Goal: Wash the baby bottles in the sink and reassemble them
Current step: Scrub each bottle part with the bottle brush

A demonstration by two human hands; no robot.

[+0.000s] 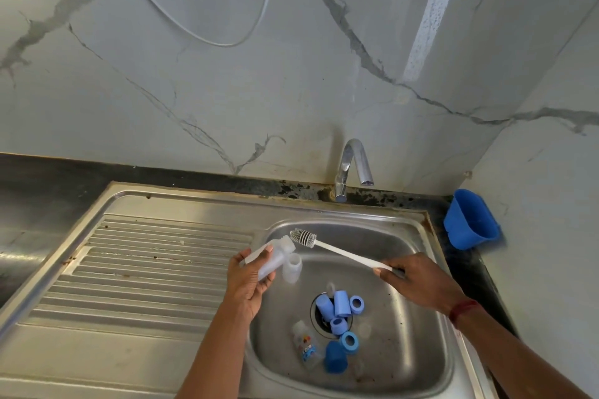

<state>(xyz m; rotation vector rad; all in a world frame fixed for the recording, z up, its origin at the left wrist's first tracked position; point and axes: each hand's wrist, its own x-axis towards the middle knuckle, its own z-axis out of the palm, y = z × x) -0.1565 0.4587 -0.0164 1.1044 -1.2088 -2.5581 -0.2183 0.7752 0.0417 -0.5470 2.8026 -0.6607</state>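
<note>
Head view: a clear baby bottle (pixel 267 264) was gripped in the left hand (pixel 248 282) over the left edge of the sink (pixel 405 233) basin. The bottle brush (pixel 343 253) was pinched by its handle in the right hand (pixel 413 280), bristles near the bottle's mouth. Blue caps (pixel 342 303), blue rings (pixel 356 303) and another bottle (pixel 308 348) were scattered around the drain.

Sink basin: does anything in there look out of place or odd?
Yes: blue caps and collar rings lie heaped over the drain, where they could block draining water. A clear bottle lies on its side beside them. Rust marks the sink's rim at its back right corner.
</note>
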